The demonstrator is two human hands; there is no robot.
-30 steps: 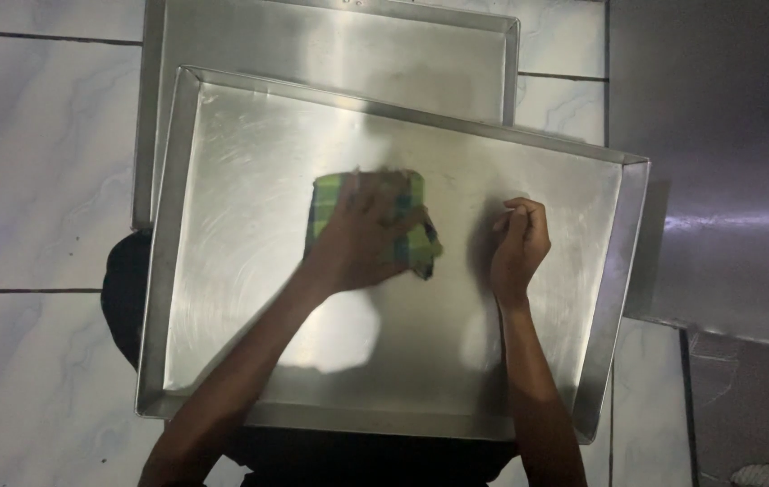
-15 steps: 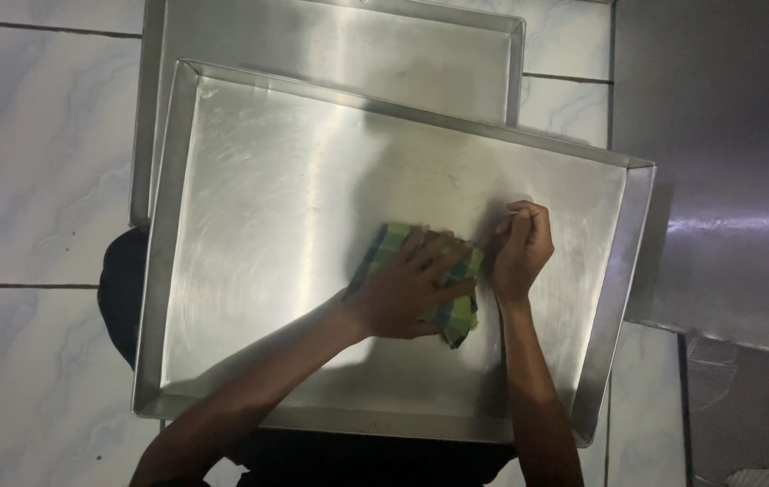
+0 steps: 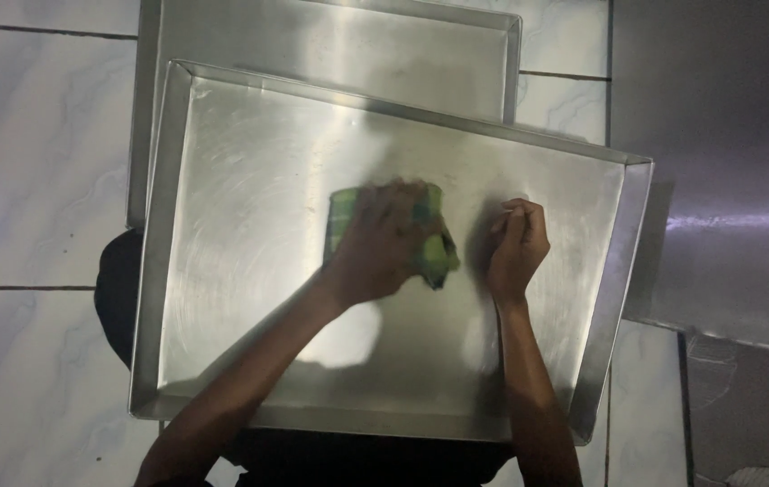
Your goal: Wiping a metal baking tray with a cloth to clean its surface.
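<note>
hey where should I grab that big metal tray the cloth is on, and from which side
Probably by the raised rim of the tray. Its floor is flat and slick with no handles, so the upturned lip is the only purchase. Come from the near long edge, where it overhangs the lap, one hand toward each corner. The left hand on the green cloth and the right hand occupy the middle.

Beyond the left hand (image 3: 384,239), away from the person, a 2nd metal tray (image 3: 330,45) lies partly covered, its rim showing at top & left. Well apart to the right of the right hand (image 3: 518,245), a dull grey sheet (image 3: 718,162) (bright streak across it). Far left of the left hand, white marbled floor tiles (image 3: 33,180) w/ dark grout lines.
</note>
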